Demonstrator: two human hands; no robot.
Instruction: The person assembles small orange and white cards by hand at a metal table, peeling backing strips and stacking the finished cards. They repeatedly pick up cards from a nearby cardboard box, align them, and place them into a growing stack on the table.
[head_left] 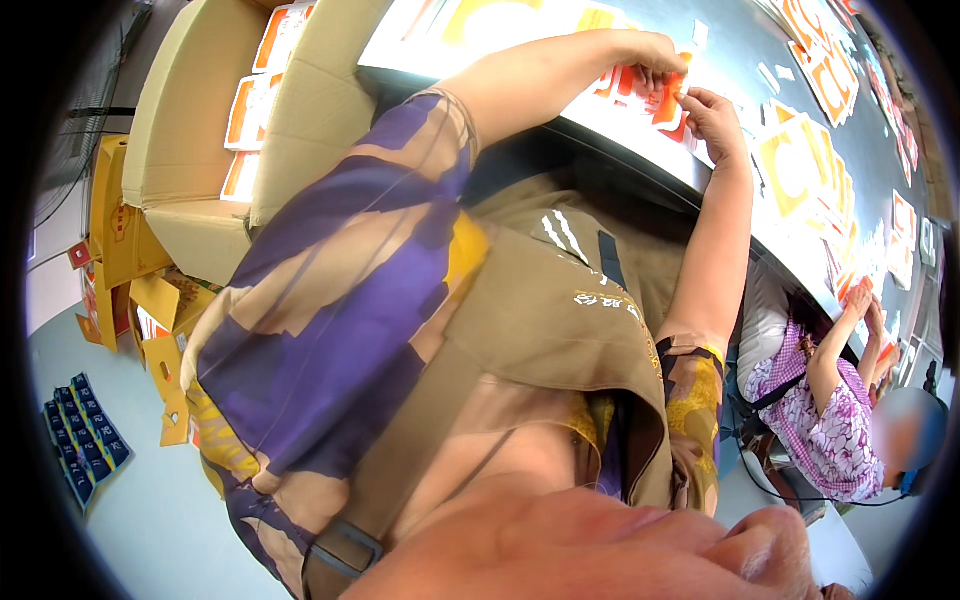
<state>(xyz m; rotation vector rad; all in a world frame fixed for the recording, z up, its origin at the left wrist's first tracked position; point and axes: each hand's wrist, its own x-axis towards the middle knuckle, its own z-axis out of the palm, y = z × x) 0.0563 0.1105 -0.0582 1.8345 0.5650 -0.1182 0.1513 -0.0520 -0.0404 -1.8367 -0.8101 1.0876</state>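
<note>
Over the near edge of the table (400, 66), my left hand (648, 58) is bent down with its fingers closed on a flat orange-and-white printed piece (668, 104). My right hand (714, 120) meets it from the right, thumb and fingertips pinching the same piece at its upper right. Glare washes out part of its surface, and I cannot tell whether it is a card or a flat packet. Orange-and-white printed pieces (806, 165) are spread in an overlapping pile to the right of my right hand.
An open cardboard box (185, 120) at the left holds similar printed pieces (250, 110). Yellow cartons (125, 215) stand below it. At the right, a co-worker (820, 410) has both hands at the same table. A dark patterned sheet (85, 440) lies on the floor.
</note>
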